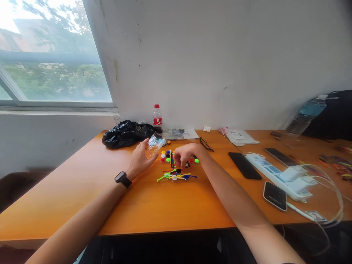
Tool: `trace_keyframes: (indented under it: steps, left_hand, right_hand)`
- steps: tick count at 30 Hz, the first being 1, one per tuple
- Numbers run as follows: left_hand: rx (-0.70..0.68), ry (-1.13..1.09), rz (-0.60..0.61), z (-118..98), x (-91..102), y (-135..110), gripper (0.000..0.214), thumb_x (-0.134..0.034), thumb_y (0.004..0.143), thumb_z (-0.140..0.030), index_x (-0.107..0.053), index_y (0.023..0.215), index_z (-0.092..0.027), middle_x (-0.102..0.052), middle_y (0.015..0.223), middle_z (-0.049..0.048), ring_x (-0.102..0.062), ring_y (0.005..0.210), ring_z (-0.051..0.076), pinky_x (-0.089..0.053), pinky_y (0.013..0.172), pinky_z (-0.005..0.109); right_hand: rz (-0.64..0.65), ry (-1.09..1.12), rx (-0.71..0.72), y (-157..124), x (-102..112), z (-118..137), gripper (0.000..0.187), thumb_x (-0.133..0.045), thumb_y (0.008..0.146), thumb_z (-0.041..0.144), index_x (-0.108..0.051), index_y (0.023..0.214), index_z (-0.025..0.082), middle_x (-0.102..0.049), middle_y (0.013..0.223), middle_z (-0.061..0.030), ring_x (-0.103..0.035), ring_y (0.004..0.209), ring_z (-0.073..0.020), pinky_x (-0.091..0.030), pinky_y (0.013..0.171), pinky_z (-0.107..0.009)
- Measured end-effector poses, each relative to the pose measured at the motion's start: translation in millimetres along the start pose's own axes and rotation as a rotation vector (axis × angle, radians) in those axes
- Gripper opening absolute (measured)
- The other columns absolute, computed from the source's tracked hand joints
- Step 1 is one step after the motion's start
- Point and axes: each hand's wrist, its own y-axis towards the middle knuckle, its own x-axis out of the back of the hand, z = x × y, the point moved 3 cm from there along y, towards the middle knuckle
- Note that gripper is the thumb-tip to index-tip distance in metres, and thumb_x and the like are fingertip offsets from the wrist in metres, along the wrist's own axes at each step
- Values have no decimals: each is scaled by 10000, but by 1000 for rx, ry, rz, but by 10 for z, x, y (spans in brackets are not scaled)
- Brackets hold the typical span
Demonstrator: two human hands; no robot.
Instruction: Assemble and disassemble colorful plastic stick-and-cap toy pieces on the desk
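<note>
My left hand (pixel 140 159), fingers spread, steadies the clear plastic bag (pixel 155 142); my right hand (pixel 187 154) curls over multicoloured plastic sticks and discs (pixel 176 176) beside it, grip indeterminate.

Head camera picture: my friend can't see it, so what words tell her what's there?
On an orange table, the right hand curls over small bright plastic pieces while the left hand touches a clear bag. A black bag, a bottle, phones and a power strip sit nearby.

Right hand (pixel 184 153) curls over colourful plastic pieces (pixel 176 175).
</note>
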Motion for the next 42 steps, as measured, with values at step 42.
trace_keyframes:
  steps: [42]
  left_hand:
    - [-7, -18, 116, -204, 6, -12, 700, -705, 910, -500, -459, 1496, -207, -653, 1274, 132, -642, 1076, 301, -529, 955, 470]
  right_hand:
    - [3, 116, 172, -20, 57, -279, 556, -894, 647, 541, -793, 1026, 147, -781, 942, -42, -660, 827, -168, -439, 668, -230]
